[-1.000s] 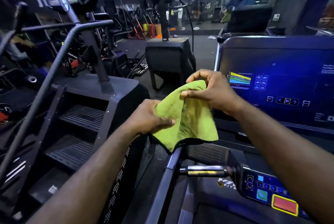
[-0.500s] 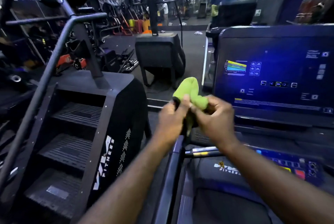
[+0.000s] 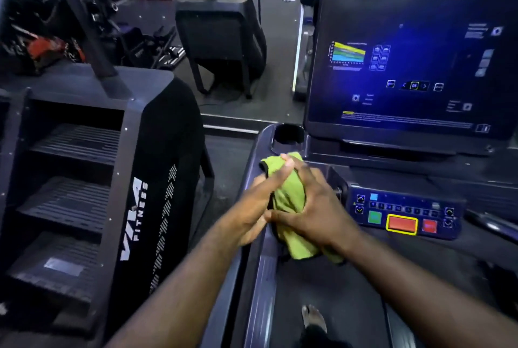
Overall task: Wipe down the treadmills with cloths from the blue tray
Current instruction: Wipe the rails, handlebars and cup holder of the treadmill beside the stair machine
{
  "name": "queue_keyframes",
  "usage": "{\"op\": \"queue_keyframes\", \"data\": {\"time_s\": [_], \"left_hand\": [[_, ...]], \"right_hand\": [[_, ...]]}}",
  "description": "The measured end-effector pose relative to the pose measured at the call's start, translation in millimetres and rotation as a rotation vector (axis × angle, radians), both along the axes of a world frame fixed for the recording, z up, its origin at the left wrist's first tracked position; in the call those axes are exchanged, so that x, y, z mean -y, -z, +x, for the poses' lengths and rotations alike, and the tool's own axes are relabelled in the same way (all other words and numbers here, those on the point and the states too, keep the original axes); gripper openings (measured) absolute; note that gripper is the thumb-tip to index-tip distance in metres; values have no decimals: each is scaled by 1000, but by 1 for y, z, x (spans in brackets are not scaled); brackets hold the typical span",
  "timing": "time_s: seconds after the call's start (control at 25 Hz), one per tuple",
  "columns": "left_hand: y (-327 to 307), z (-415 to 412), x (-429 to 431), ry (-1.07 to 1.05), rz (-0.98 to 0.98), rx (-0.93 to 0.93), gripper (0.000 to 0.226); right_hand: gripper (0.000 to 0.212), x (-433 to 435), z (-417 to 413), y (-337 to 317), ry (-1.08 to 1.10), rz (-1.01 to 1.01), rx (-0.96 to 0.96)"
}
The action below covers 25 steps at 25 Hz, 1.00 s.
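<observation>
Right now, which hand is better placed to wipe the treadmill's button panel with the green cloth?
Right. The right hand grips the bunched green cloth and sits beside the dark button panel; the blurred left hand lies farther away.

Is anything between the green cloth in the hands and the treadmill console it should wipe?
Nothing visible does. The left hand and right hand both grip the bunched green cloth at the left edge of the treadmill console, just below the cup holder.

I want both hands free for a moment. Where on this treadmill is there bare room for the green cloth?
The dark ledge between the screen and the button panel looks bare; so does the cup holder left of the screen. The button panel is crowded.
</observation>
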<state>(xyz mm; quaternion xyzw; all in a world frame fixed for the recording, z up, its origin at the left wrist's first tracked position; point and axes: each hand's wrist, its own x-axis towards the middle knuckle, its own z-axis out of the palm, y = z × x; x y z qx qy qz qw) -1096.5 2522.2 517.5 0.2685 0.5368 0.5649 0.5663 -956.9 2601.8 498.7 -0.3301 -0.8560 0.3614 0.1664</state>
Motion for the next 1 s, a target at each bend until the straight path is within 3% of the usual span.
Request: {"op": "queue_keyframes", "data": {"time_s": [0.12, 0.2, 0.24, 0.4, 0.6, 0.64, 0.76, 0.8, 0.88, 1.0], "left_hand": [[54, -31, -7, 3, -257, -539, 84], [102, -58, -13, -180, -479, -892, 76], [120, -67, -15, -214, -537, -930, 70], [159, -76, -32, -188, -606, -751, 63], [164, -75, -39, -207, -587, -805, 62], [163, -75, -40, -201, -594, -813, 62], [160, -74, -42, -198, -599, -809, 58], [159, -74, -43, -199, -596, -803, 56], [159, -74, -44, -204, -605, -801, 55], [160, -75, -43, -196, -618, -804, 55]], "right_hand": [[99, -31, 21, 33, 102, 108, 276], [99, -68, 33, 35, 129, 218, 407], [100, -86, 33, 35, 112, 261, 429], [113, -109, -15, 63, -273, 310, 660], [138, -112, -11, 90, -668, 792, 897], [130, -118, -9, 94, -702, 803, 919], [66, -120, -40, 115, -643, 946, 815], [52, -114, -57, 123, -603, 947, 798], [38, -95, -95, 125, -540, 744, 785], [43, -104, -141, 102, -499, 303, 864]]}}
